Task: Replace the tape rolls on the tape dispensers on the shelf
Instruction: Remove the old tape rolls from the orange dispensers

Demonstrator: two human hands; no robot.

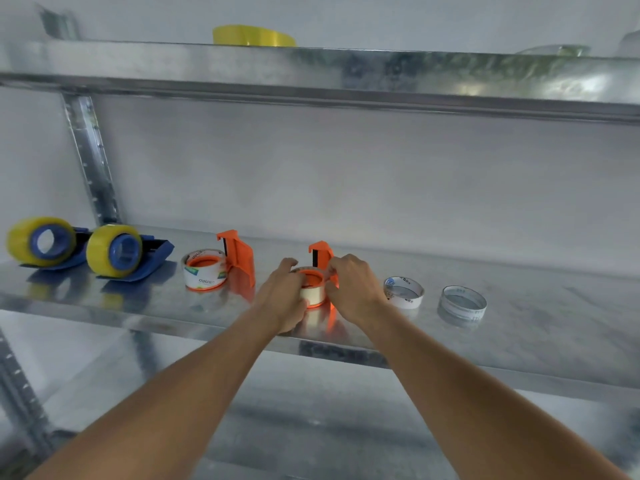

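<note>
Both hands were on one small orange tape dispenser (320, 258) that sat on the metal shelf (519, 327). This orange dispenser was the one in the middle of the shelf, and all the other things are told from it.

A clear tape roll (312, 295) sat on the dispenser's round orange hub. The left hand (282, 296) was wrapped round the left side of that roll, with its fingers curled over the top edge and the thumb low in front. The right hand (349, 289) was on the right side of the roll. Its fingers were bent and pinched the roll's top edge, close to the dispenser's upright orange part.

Just to the left of that dispenser stood a second orange dispenser (239, 263) with a white printed tape roll (204, 270) on it. Further left were two blue dispensers, the nearer one (138, 263) and the far one (74, 251), each with a fat yellow tape roll on it.

To the right of the middle dispenser lay an empty white cardboard core (403, 292), flat on the shelf. A second empty core (463, 303) lay further right, apart from the first.

On the upper shelf (311, 69), above and a little to the left of the middle dispenser, lay a flat yellow roll (252, 36).
</note>
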